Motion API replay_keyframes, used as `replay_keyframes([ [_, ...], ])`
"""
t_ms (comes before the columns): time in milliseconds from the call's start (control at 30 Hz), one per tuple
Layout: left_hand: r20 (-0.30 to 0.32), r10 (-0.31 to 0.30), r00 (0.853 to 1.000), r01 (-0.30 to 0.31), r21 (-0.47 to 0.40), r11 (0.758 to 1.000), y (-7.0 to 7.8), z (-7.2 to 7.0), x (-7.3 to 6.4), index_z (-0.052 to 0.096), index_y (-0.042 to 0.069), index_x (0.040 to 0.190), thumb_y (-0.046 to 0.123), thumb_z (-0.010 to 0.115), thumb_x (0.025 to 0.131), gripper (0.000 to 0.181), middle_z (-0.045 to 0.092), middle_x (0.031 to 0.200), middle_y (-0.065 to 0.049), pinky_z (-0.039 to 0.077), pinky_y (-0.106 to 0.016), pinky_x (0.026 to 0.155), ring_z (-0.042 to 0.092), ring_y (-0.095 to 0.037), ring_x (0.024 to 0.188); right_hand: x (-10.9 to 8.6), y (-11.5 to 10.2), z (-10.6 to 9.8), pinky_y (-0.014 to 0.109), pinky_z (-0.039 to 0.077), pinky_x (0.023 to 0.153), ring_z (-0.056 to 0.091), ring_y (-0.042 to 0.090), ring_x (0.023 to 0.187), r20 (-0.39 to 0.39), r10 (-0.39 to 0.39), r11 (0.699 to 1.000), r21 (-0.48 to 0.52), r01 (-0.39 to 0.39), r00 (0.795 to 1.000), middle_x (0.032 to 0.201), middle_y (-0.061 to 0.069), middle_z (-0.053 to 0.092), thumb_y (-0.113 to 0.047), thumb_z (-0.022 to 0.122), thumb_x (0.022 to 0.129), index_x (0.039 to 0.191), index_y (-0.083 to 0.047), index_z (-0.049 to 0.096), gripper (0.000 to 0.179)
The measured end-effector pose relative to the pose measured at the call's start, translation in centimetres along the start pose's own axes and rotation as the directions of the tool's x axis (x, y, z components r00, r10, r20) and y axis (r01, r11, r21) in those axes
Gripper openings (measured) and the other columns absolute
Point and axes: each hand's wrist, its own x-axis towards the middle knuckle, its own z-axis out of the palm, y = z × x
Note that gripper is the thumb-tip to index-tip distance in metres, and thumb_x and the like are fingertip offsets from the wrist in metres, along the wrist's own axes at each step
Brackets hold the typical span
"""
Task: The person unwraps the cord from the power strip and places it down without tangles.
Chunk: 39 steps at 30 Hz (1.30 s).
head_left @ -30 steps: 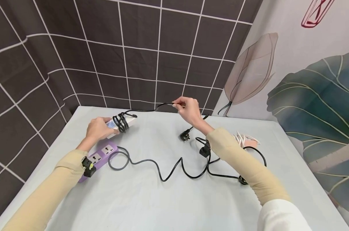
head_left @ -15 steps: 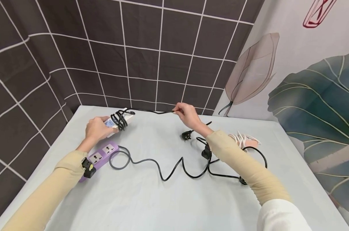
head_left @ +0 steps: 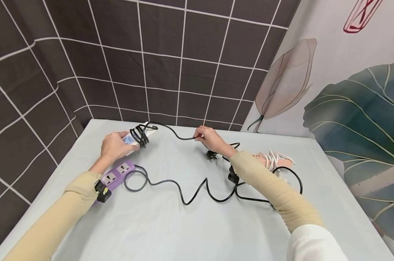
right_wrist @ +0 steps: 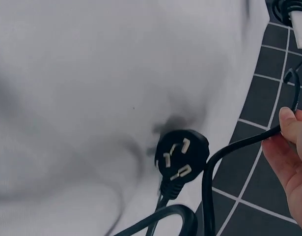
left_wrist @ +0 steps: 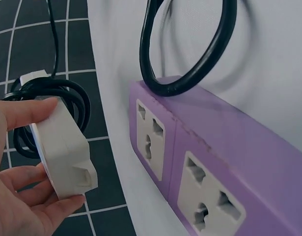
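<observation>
My left hand (head_left: 113, 146) grips the near end of a white power strip (left_wrist: 67, 147) with a blue socket panel (head_left: 129, 140). Loops of black cord (head_left: 140, 135) are wound round its far end. From them the cord runs to the right, slack, to my right hand (head_left: 211, 139), which pinches it between thumb and fingertips. In the right wrist view a black three-pin plug (right_wrist: 181, 155) hangs or lies beside that cord. Just below my left hand rests a purple power strip (head_left: 118, 175) with white sockets, seen close in the left wrist view.
A grey-black cord (head_left: 166, 181) from the purple strip zigzags across the white tabletop (head_left: 171, 232) to a black plug (head_left: 233, 175) near my right forearm. Behind that forearm lies a pink power strip (head_left: 284, 162) wrapped in white cord (head_left: 271, 159). A dark tiled-pattern backdrop (head_left: 164, 83) stands behind.
My right hand has come down toward the table with the cord, which now sags more. My left hand has shifted slightly right, still holding the white strip.
</observation>
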Motion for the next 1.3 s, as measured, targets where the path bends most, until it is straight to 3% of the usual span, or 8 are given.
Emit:
replay_keyframes([
  [267,0.022,-0.019,1.0,0.019,-0.007,1.0,0.8,0.0,-0.3,0.054,0.002,0.134,0.033,0.078,0.068,0.077,0.066,0.108,-0.029,0.039,-0.031,0.062,0.059,-0.034,0.085,0.3,-0.7,1.5,0.028,0.053,0.085,0.067,0.022,0.095,0.063,-0.02,0.998,-0.06,0.024,0.998,0.099,0.01,0.07,0.004,0.065,0.086,0.097,-0.003,0.071,0.014],
  [500,0.029,0.008,1.0,-0.008,-0.009,1.0,1.4,0.2,-0.7,0.053,0.0,0.134,0.034,0.079,0.068,0.079,0.066,0.11,-0.03,0.04,-0.027,0.058,0.06,-0.032,0.081,0.3,-1.3,2.8,0.03,0.052,0.09,0.065,0.022,0.1,0.123,-0.061,0.989,-0.128,0.076,0.991,0.101,0.009,0.071,0.006,0.059,0.089,0.1,-0.003,0.073,0.02],
  [867,0.066,0.024,0.998,-0.023,-0.008,1.0,2.6,0.7,-1.0,0.055,0.001,0.133,0.033,0.078,0.069,0.076,0.065,0.109,-0.029,0.04,-0.028,0.058,0.058,-0.034,0.087,-0.1,-1.5,4.2,0.029,0.05,0.093,0.065,0.019,0.103,0.26,-0.108,0.978,-0.146,0.15,0.96,0.104,0.007,0.071,0.008,0.057,0.089,0.102,-0.005,0.073,0.023],
  [1000,0.066,0.022,0.998,-0.022,-0.001,1.0,2.7,0.7,-1.0,0.054,0.001,0.134,0.034,0.078,0.069,0.077,0.065,0.11,-0.029,0.04,-0.028,0.058,0.058,-0.034,0.087,0.1,-1.8,4.0,0.03,0.051,0.093,0.065,0.021,0.103,0.235,-0.12,0.981,-0.12,0.151,0.965,0.105,0.009,0.071,0.007,0.059,0.089,0.105,-0.004,0.071,0.023],
  [1300,0.052,0.027,0.998,-0.027,-0.005,1.0,2.4,0.4,-0.9,0.054,0.0,0.134,0.033,0.077,0.069,0.077,0.065,0.111,-0.03,0.039,-0.03,0.061,0.058,-0.035,0.088,1.3,-2.7,2.6,0.029,0.052,0.088,0.066,0.017,0.1,0.166,-0.036,0.999,-0.021,0.04,0.985,0.107,0.007,0.071,-0.01,0.062,0.092,0.11,-0.006,0.07,0.02],
])
